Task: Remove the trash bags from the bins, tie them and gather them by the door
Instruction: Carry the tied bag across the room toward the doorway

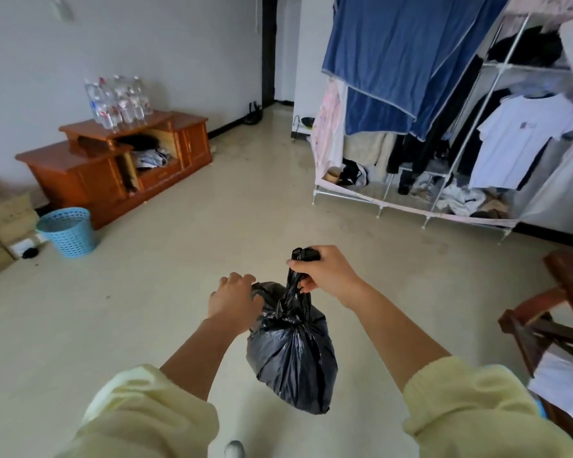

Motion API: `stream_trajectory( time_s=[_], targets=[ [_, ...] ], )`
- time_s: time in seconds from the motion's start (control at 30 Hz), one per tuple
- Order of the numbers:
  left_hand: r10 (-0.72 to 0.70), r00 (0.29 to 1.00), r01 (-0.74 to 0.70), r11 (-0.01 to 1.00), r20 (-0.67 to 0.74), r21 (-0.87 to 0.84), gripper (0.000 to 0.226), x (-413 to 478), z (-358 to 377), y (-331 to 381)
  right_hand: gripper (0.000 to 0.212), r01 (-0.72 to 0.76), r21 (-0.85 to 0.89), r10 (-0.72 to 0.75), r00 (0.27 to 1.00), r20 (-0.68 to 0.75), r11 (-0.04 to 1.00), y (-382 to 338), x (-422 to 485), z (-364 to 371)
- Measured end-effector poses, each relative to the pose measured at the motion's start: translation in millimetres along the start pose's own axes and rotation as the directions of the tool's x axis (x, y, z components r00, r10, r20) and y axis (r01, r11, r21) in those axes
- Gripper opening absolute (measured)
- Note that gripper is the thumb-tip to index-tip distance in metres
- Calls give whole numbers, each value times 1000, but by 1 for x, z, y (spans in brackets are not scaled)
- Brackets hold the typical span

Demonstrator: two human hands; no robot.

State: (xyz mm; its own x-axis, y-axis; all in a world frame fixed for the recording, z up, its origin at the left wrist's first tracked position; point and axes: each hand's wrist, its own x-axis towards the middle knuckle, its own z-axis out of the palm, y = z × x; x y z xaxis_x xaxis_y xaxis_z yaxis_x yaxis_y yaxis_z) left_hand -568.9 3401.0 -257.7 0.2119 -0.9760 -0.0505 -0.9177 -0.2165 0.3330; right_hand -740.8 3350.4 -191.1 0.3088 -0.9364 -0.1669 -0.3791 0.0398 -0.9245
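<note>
**Bag cinched at neck, hanging mid-air**

Trash bag (291, 358) hangs straight below right grip (325, 272), long axis vertical, clear of the floor (179, 246). Right grip is fisted round the twisted tails above the knot. Left grip (234, 300), just left of the neck, curls onto a loose flap at the bag's shoulder. Bag is black, glossy, creased and bulging. Blue bin (67, 231) stands well apart, far left. Judgement: the tie is nearly done.

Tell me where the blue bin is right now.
The blue bin stands on the floor at the left of the head view, just in front of the wooden cabinet and right of the cardboard boxes.
</note>
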Motion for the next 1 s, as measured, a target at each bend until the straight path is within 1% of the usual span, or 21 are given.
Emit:
stream_trajectory(
  time_s=[0.1, 0.17, 0.23, 0.3, 0.4, 0.6, 0.63, 0.77, 0.8, 0.87, 1.0],
  targets=[
    [23, 1000, -23, 1000, 8, 5, 47, 107, -12, -25, 17, -6, -36, 7, 1000, 23, 999, -15, 107, -6],
    [53, 999, -53, 998, 10, 25, 48, 166, -26, -37, 10, -24, 5, 23, 1000, 8, 1000, -27, 164, -8],
    [64, 998, -64, 997, 6, 36, 48, 226, -39, -49, 7, -36, 40, 37, 999, -10, 999, -41, 224, -7],
    [57, 998, -58, 998, 15, 39, 48, 279, -51, -59, 9, -44, 51, 44, 999, -5, 998, -57, 279, -5],
    [48, 999, -49, 997, 21, 59, 48, 368, -64, -74, 18, -35, 51, 36, 999, -11, 998, -79, 371, -5],
    [58, 998, -56, 996, -35, 66, 48, 554, -78, -96, 20, -4, 46, 4, 1000, 12, 999, -112, 555, -9],
    [55, 998, -52, 997, -43, 64, 48, 577, -80, -97, 19, 2, 49, -3, 1000, 14, 999, -116, 577, -10],
    [-7, 1000, 7, 1000, -30, 12, 48, 703, -82, -103, 5, -3, 76, -1, 998, 63, 997, -138, 709, -15],
    [-24, 999, 24, 1000, -34, 2, 48, 738, -84, -105, 4, -6, 70, 1, 997, 71, 998, -146, 746, -16],
    [-45, 998, 45, 999, -51, -8, 47, 796, -93, -111, 5, -11, 54, 6, 997, 75, 998, -161, 809, -19],
    [-82, 994, 80, 997, -69, -23, 46, 910, -109, -126, 17, -18, 47, 15, 997, 77, 999, -185, 927, -21]
  ],
)
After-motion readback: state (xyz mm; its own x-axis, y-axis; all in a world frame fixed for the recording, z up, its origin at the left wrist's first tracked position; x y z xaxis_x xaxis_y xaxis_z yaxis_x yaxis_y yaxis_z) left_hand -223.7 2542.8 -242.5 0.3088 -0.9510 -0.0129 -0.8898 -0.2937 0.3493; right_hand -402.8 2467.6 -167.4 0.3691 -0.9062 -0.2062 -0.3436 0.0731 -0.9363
